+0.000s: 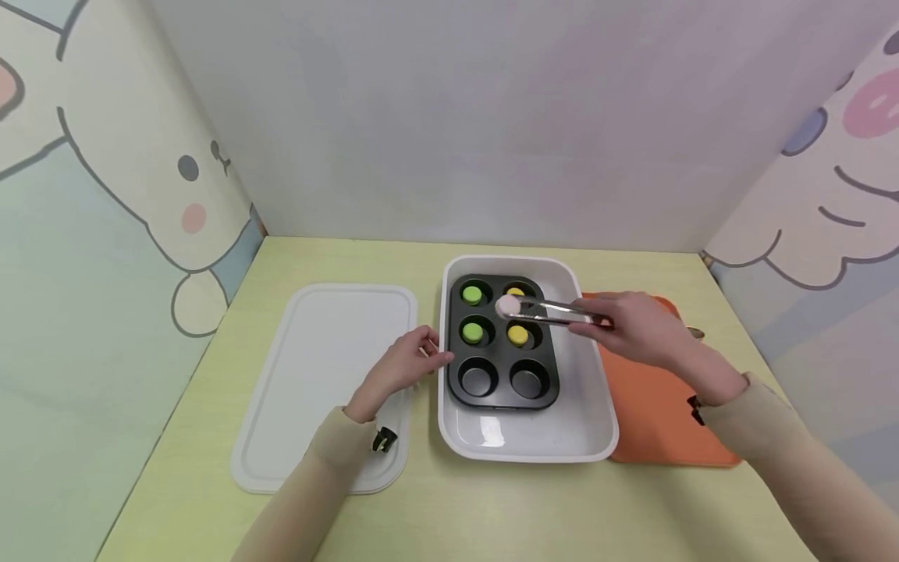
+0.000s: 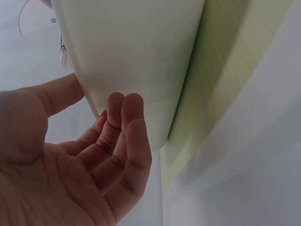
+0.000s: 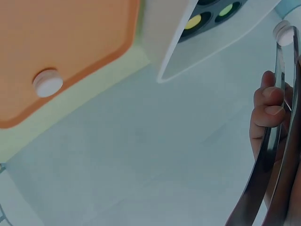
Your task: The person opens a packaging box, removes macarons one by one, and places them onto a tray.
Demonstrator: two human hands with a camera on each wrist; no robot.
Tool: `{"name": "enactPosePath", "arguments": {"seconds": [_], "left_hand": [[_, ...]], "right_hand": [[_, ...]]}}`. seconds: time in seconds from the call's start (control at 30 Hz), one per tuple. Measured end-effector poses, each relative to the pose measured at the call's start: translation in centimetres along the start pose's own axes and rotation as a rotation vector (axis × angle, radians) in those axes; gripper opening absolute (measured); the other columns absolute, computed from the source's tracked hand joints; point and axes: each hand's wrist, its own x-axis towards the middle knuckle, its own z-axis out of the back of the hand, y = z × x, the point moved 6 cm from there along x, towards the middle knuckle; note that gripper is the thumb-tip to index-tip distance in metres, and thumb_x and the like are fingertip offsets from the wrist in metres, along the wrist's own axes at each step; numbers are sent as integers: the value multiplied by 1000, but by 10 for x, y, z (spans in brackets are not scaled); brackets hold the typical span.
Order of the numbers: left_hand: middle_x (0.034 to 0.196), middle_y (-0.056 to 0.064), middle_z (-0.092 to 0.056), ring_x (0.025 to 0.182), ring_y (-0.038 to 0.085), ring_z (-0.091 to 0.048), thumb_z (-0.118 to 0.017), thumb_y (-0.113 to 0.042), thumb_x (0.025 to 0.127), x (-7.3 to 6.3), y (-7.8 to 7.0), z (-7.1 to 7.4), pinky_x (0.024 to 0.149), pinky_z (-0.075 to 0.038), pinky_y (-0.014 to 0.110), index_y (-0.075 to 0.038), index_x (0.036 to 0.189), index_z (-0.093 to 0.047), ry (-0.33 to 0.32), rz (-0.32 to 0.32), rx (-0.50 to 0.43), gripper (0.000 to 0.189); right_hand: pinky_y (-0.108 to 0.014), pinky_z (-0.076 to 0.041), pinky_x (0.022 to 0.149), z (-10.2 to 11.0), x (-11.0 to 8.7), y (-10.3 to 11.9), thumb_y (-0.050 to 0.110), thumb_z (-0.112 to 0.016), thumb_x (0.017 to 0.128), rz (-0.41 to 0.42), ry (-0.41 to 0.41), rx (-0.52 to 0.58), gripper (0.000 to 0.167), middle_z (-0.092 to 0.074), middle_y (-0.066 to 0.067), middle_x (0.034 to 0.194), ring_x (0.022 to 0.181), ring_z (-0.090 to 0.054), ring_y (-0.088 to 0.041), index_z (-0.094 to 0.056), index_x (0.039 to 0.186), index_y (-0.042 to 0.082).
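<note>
My right hand (image 1: 642,328) grips metal tongs (image 1: 562,311), whose tips pinch a pale pink macaron (image 1: 508,306) over the dark muffin tin (image 1: 500,367). The tin lies in a white basin (image 1: 590,421). Green macarons (image 1: 473,333) sit in its left cups and yellow macarons (image 1: 517,336) in its right ones, in the back and middle rows. At the basin's left rim is my left hand (image 1: 407,361); in the left wrist view its thumb (image 2: 63,94) hooks over the rim while bent fingers (image 2: 134,127) rest against the outer wall.
Right of the basin lies an orange tray (image 1: 653,406), partly under my right arm; the right wrist view shows another pale macaron (image 3: 48,83) on it. A white tray (image 1: 330,367) lies to the left, below my left forearm. A wall (image 1: 449,156) stands behind the table.
</note>
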Motion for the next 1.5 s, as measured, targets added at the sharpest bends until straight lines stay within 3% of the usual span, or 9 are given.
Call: {"name": "enactPosePath", "arguments": {"seconds": [0.13, 0.27, 0.5, 0.73, 0.9, 1.1, 1.27, 1.4, 1.5], "left_hand": [[88, 4, -64, 70, 20, -62, -72, -29, 93, 0, 1, 0, 56, -47, 30, -1, 107, -57, 3, -2, -6, 34], [88, 5, -64, 71, 21, -63, -72, -29, 93, 1, 1, 1, 56, -47, 31, -1, 107, -58, 1, -3, -7, 34], [89, 4, -63, 70, 18, -61, -71, -30, 94, 2, 1, 0, 56, -47, 30, -2, 108, -58, 8, 10, -3, 34], [89, 5, -64, 71, 20, -62, -71, -30, 94, 2, 2, 0, 56, -47, 31, 0, 109, -58, 13, 9, -4, 36], [88, 4, -64, 69, 16, -60, -71, -31, 94, 2, 2, -1, 56, -47, 30, -2, 107, -58, 11, 6, -11, 34], [88, 4, -64, 69, 15, -61, -71, -30, 94, 2, 2, -1, 57, -47, 30, -3, 107, -58, 10, 14, -4, 33], [88, 4, -64, 69, 15, -61, -71, -31, 94, 2, 2, -1, 57, -47, 30, -3, 106, -58, 9, 7, 3, 33], [87, 4, -65, 70, 20, -63, -71, -28, 94, 1, 1, -1, 57, -47, 30, -3, 105, -58, 17, -5, -14, 30], [86, 4, -65, 72, 24, -65, -70, -27, 94, 1, -1, -1, 57, -46, 30, -3, 104, -58, 23, -12, -29, 29]], "right_hand": [[-26, -38, 52, 21, -5, -18, 23, -77, 89, -8, -80, -42, 17, -52, 16, 68, 55, -43, -3, -73, 105, 17], [-27, -36, 51, 34, -13, -42, 24, -76, 90, -97, -81, -51, 11, -53, 14, 65, 51, -42, -4, -71, 99, 20], [-32, -39, 56, 38, -38, -89, 28, -75, 91, -271, -48, -72, 40, -72, -11, 92, 59, -48, -9, -70, 120, 1], [-34, -37, 53, 30, -60, -120, 31, -70, 94, -333, -15, -89, 43, -70, -7, 78, 57, -46, -14, -69, 119, -4], [-38, -43, 57, 14, -71, -135, 39, -67, 96, -396, 30, -89, 50, -72, -18, 92, 67, -58, -21, -68, 121, -4], [-35, -37, 54, -5, -77, -142, 53, -61, 96, -464, 126, -40, 63, -59, -4, 64, 60, -50, -20, -65, 128, 0], [-35, -36, 55, -18, -79, -143, 46, -64, 96, -442, 146, -33, 49, -52, 1, 60, 59, -46, -18, -70, 117, 2], [-34, -37, 55, -29, -79, -142, 34, -69, 95, -364, 136, -53, 28, -55, 5, 64, 57, -46, -15, -72, 104, 8], [-35, -39, 55, -33, -78, -142, 33, -70, 95, -346, 131, -60, 25, -59, 7, 68, 58, -48, -14, -73, 101, 9]]}}
